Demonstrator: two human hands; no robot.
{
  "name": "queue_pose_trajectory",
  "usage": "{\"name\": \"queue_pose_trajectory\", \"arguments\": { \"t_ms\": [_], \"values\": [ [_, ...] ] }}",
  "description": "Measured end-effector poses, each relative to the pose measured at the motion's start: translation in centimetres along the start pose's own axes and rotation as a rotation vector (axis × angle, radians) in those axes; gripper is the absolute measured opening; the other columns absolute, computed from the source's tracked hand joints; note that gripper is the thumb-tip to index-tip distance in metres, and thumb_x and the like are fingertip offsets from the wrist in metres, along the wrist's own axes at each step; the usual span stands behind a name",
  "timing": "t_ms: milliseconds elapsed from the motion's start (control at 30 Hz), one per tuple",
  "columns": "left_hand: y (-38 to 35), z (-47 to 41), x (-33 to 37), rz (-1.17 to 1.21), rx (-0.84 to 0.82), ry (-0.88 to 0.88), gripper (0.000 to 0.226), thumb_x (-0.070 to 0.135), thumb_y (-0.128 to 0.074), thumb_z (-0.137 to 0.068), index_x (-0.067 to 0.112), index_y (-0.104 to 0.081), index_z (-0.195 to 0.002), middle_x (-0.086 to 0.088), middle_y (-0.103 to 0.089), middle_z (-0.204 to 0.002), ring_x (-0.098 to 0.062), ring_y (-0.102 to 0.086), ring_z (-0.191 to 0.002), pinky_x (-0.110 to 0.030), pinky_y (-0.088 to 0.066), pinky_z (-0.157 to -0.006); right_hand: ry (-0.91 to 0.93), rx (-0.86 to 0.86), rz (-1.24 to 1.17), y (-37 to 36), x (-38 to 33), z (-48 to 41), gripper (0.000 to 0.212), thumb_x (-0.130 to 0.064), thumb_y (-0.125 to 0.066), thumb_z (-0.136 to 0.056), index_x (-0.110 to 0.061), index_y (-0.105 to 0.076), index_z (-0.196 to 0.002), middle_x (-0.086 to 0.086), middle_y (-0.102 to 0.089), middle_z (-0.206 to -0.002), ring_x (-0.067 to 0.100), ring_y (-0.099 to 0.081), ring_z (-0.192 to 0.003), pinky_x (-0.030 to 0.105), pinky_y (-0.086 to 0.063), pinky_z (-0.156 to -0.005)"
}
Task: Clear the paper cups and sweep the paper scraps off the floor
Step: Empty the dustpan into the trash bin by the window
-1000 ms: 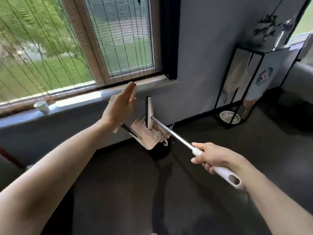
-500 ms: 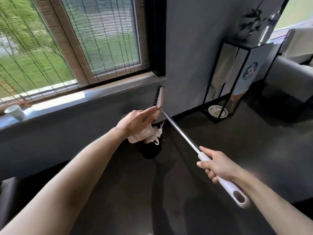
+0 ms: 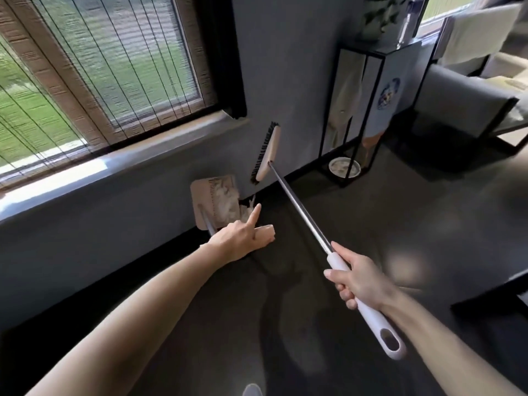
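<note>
Left hand is the near one: the dustpan stands tipped up just ahead of it by the wall, its handle running down and back under the palm. Forefinger straight, the rest curled, but the grip itself is hidden, so I cannot tell. Paper scraps lie bunched in the pan, spilling at its right edge. Right hand, well apart, clasps the broom, shaft slanting up-left, head off the floor, bristles turned left.

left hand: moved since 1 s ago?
Yes. The left hand has dropped from level with the window sill to well below it, and is now at the dustpan handle.
</note>
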State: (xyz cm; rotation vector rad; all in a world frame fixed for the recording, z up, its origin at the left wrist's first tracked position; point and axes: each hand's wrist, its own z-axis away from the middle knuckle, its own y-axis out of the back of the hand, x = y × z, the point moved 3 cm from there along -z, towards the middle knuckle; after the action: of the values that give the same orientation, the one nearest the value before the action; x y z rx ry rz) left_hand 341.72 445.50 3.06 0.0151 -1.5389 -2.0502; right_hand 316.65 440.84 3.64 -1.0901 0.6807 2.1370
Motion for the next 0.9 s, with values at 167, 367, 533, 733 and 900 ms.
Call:
{"name": "queue_pose_trajectory", "arguments": {
  "t_ms": [167,367,533,733,900],
  "values": [
    [-2.7,0.0,2.2,-0.305,-0.043,-0.088,0.085,0.063,-0.038,-0.094,0.025,0.008,-0.154,-0.017,-0.064,-0.116,-0.036,-0.061,-0.106,-0.039,-0.043,-0.079,0.003,0.023,-0.078,0.4,0.9,-0.5,0.072,-0.004,-0.057,-0.094,-0.032,-0.025,-0.151,0.003,-0.040,-0.058,0.009,-0.037,-0.040,0.021,-0.035,-0.037],
    [-4.7,-0.4,2.2,-0.473,-0.037,-0.171,0.076,0.066,-0.030,-0.094,0.032,0.004,-0.153,-0.008,-0.067,-0.109,-0.033,-0.064,-0.098,-0.039,-0.050,-0.075,0.012,0.028,-0.166,2.0,1.2,-1.2,0.071,-0.003,-0.057,-0.094,-0.032,-0.025,-0.151,0.004,-0.041,-0.060,0.009,-0.037,-0.040,0.021,-0.035,-0.037],
    [-5.5,0.2,1.4,-0.644,-0.021,-0.259,0.070,0.065,-0.027,-0.095,0.035,-0.003,-0.153,-0.008,-0.068,-0.108,-0.033,-0.065,-0.099,-0.037,-0.049,-0.068,0.010,0.016,-0.175,2.5,2.3,-0.4,0.071,-0.004,-0.056,-0.094,-0.033,-0.025,-0.151,0.004,-0.041,-0.061,0.009,-0.037,-0.041,0.021,-0.035,-0.038],
    [-5.4,2.0,0.8,-0.745,-0.032,-0.292,0.067,0.063,-0.023,-0.096,0.035,-0.003,-0.153,-0.007,-0.068,-0.110,-0.032,-0.066,-0.100,-0.034,-0.041,-0.063,-0.004,0.012,-0.177,2.9,3.2,0.0,0.070,-0.004,-0.056,-0.094,-0.032,-0.025,-0.151,0.006,-0.041,-0.063,0.009,-0.036,-0.040,0.021,-0.034,-0.036],
    [-5.9,3.6,0.1,-0.788,-0.037,-0.334,0.067,0.063,-0.021,-0.097,0.033,-0.003,-0.154,-0.007,-0.070,-0.105,-0.030,-0.068,-0.095,-0.031,-0.043,-0.060,-0.023,-0.020,-0.196,2.1,3.8,-0.1,0.070,-0.004,-0.056,-0.095,-0.032,-0.025,-0.151,0.006,-0.041,-0.065,0.008,-0.037,-0.039,0.020,-0.034,-0.036]
  ]
}}
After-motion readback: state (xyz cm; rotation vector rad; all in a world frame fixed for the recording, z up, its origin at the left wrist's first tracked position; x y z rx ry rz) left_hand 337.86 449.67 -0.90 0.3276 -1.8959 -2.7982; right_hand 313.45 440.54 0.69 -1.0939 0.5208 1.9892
